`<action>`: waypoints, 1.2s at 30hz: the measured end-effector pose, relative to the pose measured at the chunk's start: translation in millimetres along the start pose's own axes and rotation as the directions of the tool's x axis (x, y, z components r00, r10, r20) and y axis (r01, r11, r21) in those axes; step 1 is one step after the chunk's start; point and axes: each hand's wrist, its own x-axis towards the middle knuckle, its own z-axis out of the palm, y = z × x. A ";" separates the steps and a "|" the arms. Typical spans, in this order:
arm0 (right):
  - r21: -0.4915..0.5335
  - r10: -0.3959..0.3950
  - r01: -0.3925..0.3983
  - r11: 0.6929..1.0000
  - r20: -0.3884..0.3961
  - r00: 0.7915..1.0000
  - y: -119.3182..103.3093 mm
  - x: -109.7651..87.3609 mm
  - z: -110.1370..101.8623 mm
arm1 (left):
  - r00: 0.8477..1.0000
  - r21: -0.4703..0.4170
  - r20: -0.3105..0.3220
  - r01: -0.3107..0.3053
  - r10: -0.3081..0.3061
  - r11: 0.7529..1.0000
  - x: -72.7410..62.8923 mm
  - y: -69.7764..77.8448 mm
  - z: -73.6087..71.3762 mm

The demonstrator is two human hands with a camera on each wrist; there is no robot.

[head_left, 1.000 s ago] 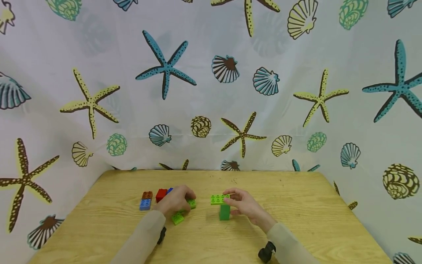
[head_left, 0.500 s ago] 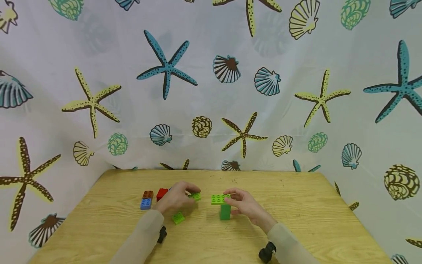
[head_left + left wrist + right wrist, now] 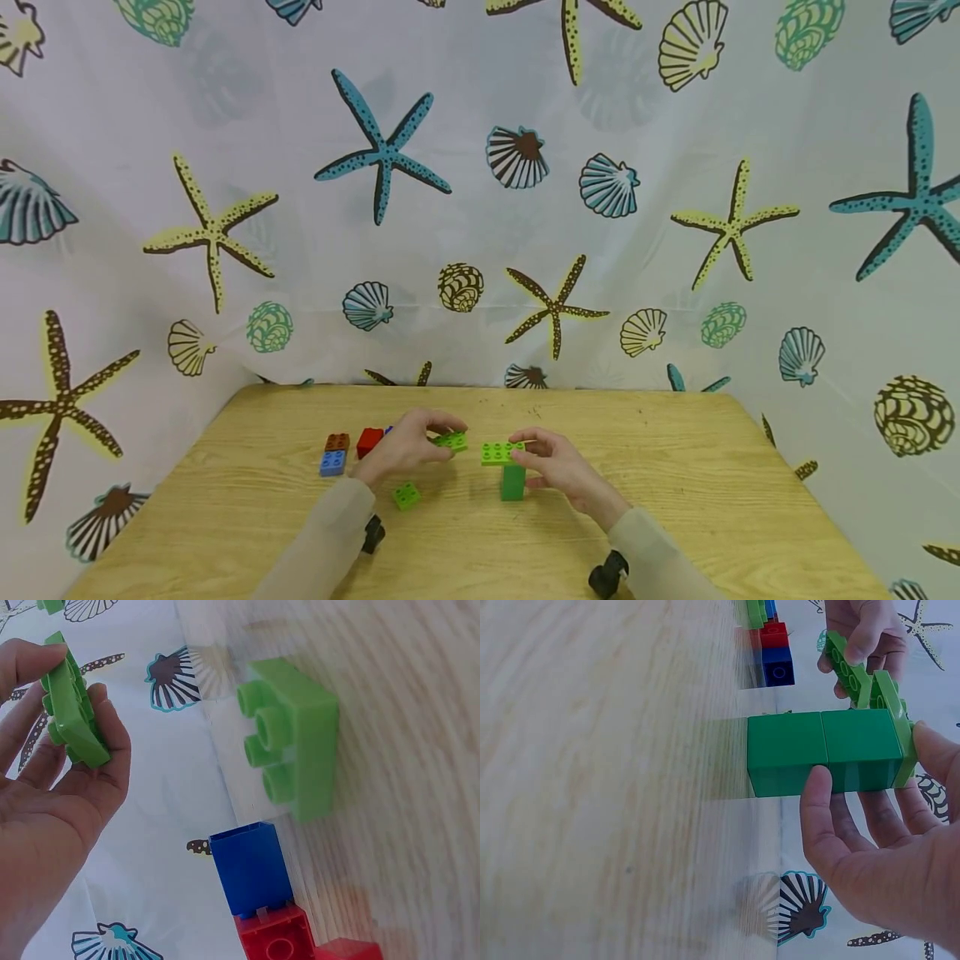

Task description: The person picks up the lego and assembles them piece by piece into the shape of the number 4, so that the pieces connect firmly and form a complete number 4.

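Observation:
Between thumb and fingers my left hand pinches a light green flat toy brick, raised above the table; the left wrist view shows the same brick tilted. My right hand holds an upright stack of two dark green bricks, one finger along its side. A light green eight-stud brick caps the stack and overhangs it to the left. In the right wrist view, the left hand's brick appears close to that cap; whether they touch cannot be told. A small light green four-stud brick lies below my left hand.
At the left of the wooden table are a light blue brick, a brown brick and a red brick. A dark blue brick stands beside the red, partly hidden in the head view. A patterned curtain hangs behind.
My left hand has lifted the light green brick off the table and carried it right and back, nearer the stack. My right hand has stayed put on the stack.

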 end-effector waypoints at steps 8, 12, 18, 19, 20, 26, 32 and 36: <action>0.007 0.003 -0.003 1.000 0.009 1.000 -0.7 0.1 0.3 | 0.999 -0.070 0.005 -0.043 0.044 0.997 -1.2 0.3 1.1; 0.009 0.002 -0.002 1.000 0.010 1.000 -0.8 0.2 0.7 | 0.999 -0.098 -0.002 -0.047 0.047 0.994 -1.5 -0.8 2.6; 0.011 -0.006 0.006 1.000 0.012 1.000 -0.6 -0.2 0.5 | 1.000 -0.202 -0.004 -0.019 0.019 0.979 -1.3 2.9 9.1; 0.011 -0.007 0.007 1.000 0.013 1.000 -0.4 -0.3 0.3 | 1.000 -0.214 -0.007 -0.017 0.016 0.977 -1.1 4.2 10.8; 0.010 -0.008 0.007 1.000 0.014 1.000 -0.2 -0.4 -0.2 | 1.000 -0.229 -0.010 -0.014 0.012 0.973 -1.0 6.0 12.4; -0.012 -0.003 0.004 1.000 0.012 1.000 -0.1 -1.3 -3.1 | 1.000 -0.303 -0.009 -0.017 0.015 0.953 -0.7 16.6 22.8; -0.012 0.000 0.001 1.000 0.023 1.000 -1.2 -0.8 -2.3 | 0.999 -0.302 -0.050 -0.035 0.021 0.953 -1.1 21.8 32.9; -0.002 -0.005 0.005 1.000 0.024 1.000 0.0 0.0 -1.6 | 0.997 -0.321 -0.071 -0.016 -0.007 0.947 -0.6 24.3 40.4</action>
